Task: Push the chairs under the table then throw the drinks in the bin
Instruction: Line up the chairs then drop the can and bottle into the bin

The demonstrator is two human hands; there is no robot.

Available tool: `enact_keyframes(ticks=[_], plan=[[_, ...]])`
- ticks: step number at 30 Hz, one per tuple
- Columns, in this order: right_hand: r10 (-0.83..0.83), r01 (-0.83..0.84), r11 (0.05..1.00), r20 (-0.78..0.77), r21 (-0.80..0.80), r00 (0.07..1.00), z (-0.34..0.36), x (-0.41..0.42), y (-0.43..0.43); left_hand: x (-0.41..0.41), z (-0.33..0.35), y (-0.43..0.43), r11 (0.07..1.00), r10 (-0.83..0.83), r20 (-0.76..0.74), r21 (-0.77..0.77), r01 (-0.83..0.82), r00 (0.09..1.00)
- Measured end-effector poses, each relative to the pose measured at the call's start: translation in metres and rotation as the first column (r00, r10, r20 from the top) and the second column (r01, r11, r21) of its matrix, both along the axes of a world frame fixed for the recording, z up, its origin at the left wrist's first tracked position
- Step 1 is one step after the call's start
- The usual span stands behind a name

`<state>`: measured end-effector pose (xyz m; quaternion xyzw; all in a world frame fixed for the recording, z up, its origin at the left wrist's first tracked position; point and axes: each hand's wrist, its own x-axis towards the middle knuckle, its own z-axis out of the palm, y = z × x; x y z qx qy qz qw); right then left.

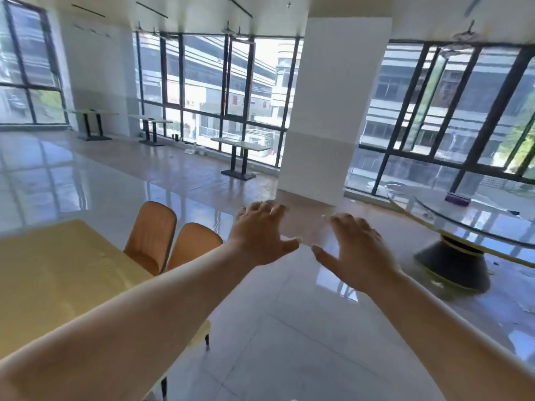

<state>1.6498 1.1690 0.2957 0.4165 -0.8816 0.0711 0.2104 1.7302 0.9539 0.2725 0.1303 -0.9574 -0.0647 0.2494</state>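
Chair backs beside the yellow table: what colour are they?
Orange-brown, both chair backs, plain with no pattern. The head view, the only one, shows them clearly.

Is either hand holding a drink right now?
No, the left hand and right hand are both open and empty, fingers spread in the air above the floor.

Both arms stretched forward — left hand [260, 235], right hand [359, 250], fingers spread, palms down, empty.

Left hand [262, 234] and right hand [357, 250] outstretched, fingers spread, empty, above floor; two orange chairs [170, 244] beside yellow table [58, 273].
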Motion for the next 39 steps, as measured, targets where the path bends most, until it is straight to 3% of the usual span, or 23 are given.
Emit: enact_keyframes(ticks=[6,13,19,23,28,32,39], plan=[[0.321,-0.315,0.945,0.069,-0.087,0.945,-0.021,-0.062,-0.114,0.024,-0.024,-0.082,0.933,0.356,0.051,0.044,-0.358,0.933],[0.674,-0.667,0.738,0.149,-0.098,0.724,-0.048,-0.042,-0.248,0.139,-0.036,-0.129,0.617,0.775,0.167,0.010,-0.787,0.610],[0.836,-0.851,0.516,0.271,-0.095,0.477,-0.116,0.063,-0.315,0.250,-0.095,-0.122,0.387,0.889,0.269,-0.008,-0.922,0.371],[0.830,-0.893,0.447,0.396,-0.054,0.391,-0.187,0.135,-0.341,0.315,-0.169,-0.126,0.253,0.905,0.341,0.052,-0.966,0.255],[0.733,-0.890,0.454,0.554,0.035,0.396,-0.296,0.195,-0.365,0.363,-0.297,-0.146,0.198,0.820,0.529,0.099,-0.975,0.220],[0.644,-0.873,0.479,0.637,0.097,0.424,-0.377,0.224,-0.384,0.376,-0.410,-0.166,0.221,0.705,0.655,0.160,-0.962,0.271],[0.676,-0.866,0.500,0.612,0.030,0.411,-0.456,0.265,-0.443,0.357,-0.548,-0.205,0.247,0.727,0.595,0.239,-0.939,0.343]])
